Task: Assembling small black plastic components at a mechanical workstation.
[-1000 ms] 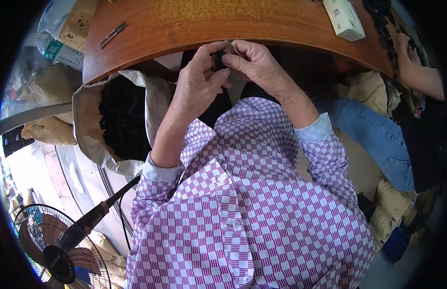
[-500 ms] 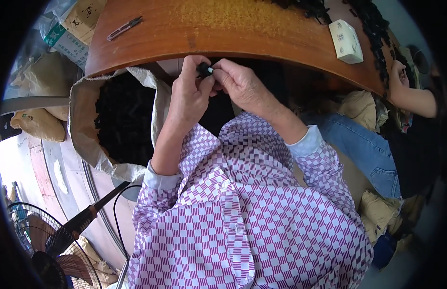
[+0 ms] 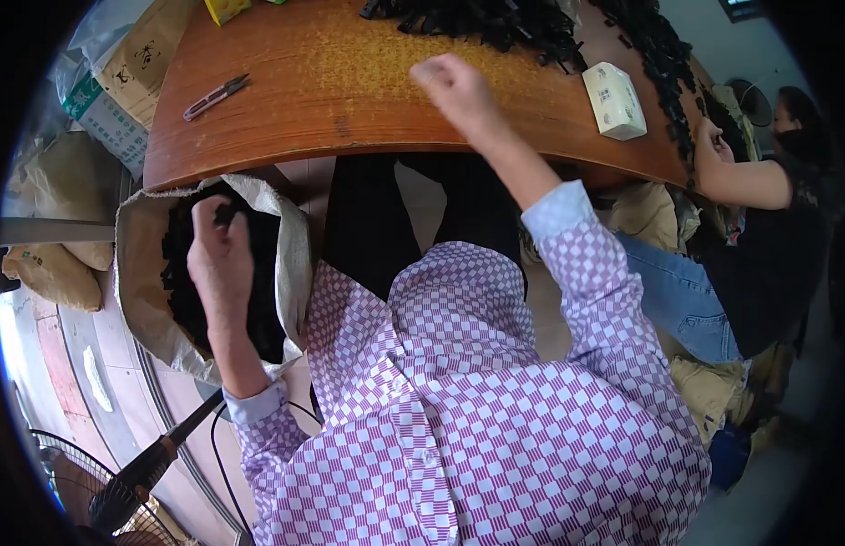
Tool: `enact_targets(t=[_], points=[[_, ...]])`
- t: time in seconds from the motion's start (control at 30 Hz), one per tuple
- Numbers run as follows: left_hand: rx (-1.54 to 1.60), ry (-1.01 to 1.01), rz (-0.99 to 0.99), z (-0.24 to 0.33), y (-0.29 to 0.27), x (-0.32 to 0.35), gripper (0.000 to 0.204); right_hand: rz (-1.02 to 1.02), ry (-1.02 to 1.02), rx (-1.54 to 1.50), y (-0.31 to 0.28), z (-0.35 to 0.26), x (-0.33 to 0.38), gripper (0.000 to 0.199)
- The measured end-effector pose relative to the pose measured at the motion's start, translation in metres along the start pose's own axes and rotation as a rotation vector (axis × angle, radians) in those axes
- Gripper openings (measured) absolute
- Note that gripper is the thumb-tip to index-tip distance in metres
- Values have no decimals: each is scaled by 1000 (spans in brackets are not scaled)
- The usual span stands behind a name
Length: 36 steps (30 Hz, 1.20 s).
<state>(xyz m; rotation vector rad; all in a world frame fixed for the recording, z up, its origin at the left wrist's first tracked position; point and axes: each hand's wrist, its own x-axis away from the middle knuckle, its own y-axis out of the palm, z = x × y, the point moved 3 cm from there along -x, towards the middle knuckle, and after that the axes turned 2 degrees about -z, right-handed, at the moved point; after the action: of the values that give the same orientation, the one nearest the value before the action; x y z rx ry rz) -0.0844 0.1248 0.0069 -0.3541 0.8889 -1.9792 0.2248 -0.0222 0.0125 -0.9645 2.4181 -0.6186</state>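
Fingers of left hand pinch a small black piece over the sack at nine o'clock, likely the dropping step; right hand, loosely curled and empty, reaches toward the black pile at twelve for another.

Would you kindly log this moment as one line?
left hand: small black part, over sack | right hand: closed, above table | snips: idle
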Motion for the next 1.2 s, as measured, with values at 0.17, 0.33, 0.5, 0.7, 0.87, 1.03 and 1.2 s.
enact_targets(t=[0.17, 0.33, 0.5, 0.7, 0.87, 1.03, 1.2], points=[[-192, 201, 188, -34, -15, 5, 33, 206, 169, 395, -49, 74, -58, 44], [-52, 147, 33, 2, -2, 9, 33, 182, 233, 646, -47, 69, -71, 40], [-54, 232, -5, 30, 12, 5, 31, 248, 258, 662, -57, 82, -62, 27], [482, 167, -287, 51, 53, 3, 30, 142, 138, 327, -62, 63, -24, 23], [1009, -112, -602, 111, 82, -10, 42, -44, 85, -236, -48, 22, 27, 23], [1596, -235, -962, 116, 137, -30, 43, -268, 47, -389, -33, -11, 69, 14], [1725, -300, -1016, 109, 142, -21, 33, -428, 143, -424, -29, -12, 94, 13]])
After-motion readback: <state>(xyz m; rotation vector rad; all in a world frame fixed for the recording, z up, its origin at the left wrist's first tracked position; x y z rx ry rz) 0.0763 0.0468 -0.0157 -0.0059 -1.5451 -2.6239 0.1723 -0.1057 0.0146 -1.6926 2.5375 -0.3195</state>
